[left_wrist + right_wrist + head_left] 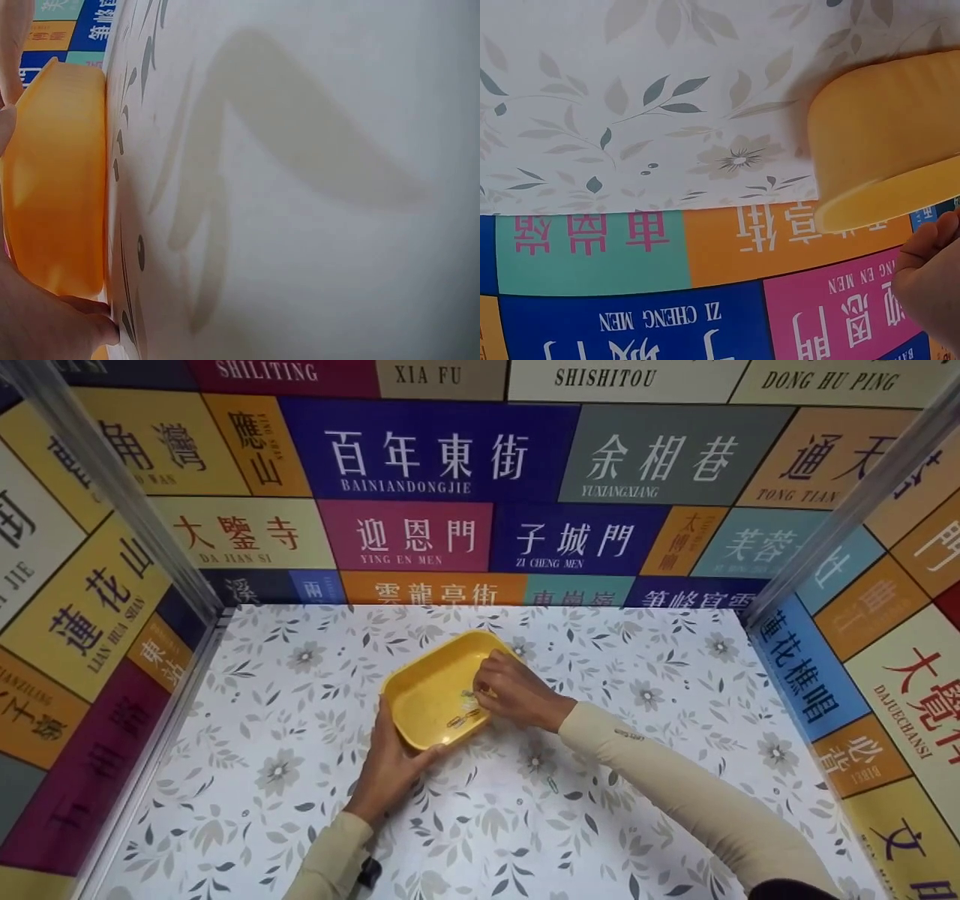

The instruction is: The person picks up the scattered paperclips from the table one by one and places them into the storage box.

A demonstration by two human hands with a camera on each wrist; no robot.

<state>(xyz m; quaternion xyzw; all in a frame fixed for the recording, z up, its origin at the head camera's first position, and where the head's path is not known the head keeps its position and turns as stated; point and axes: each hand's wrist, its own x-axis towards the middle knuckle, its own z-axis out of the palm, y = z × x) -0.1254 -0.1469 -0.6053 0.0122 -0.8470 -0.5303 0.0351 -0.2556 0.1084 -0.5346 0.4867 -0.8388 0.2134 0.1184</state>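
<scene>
A shallow yellow plastic tray point(427, 690) with rounded corners stands on the patterned tabletop. My left hand point(391, 769) grips its near left corner, thumb along the front rim and fingers at the left side. Over the right rim reaches my right hand point(517, 690), its fingers curled down into the tray. Its fingertips pinch at a few small pale paper clips point(468, 702). Darker paper clips point(456, 721) lie on the tray floor close by. In the right wrist view the curled fingers point(922, 247) show beside the tray's rim, their tips partly out of frame.
A green paper clip point(553, 784) lies on the tabletop, right of the left hand. White cloth with grey leaves and flowers covers the table point(277, 712). Walls of coloured sign panels point(420, 450) rise behind and at both sides, with clear edge strips point(120, 487) at the corners.
</scene>
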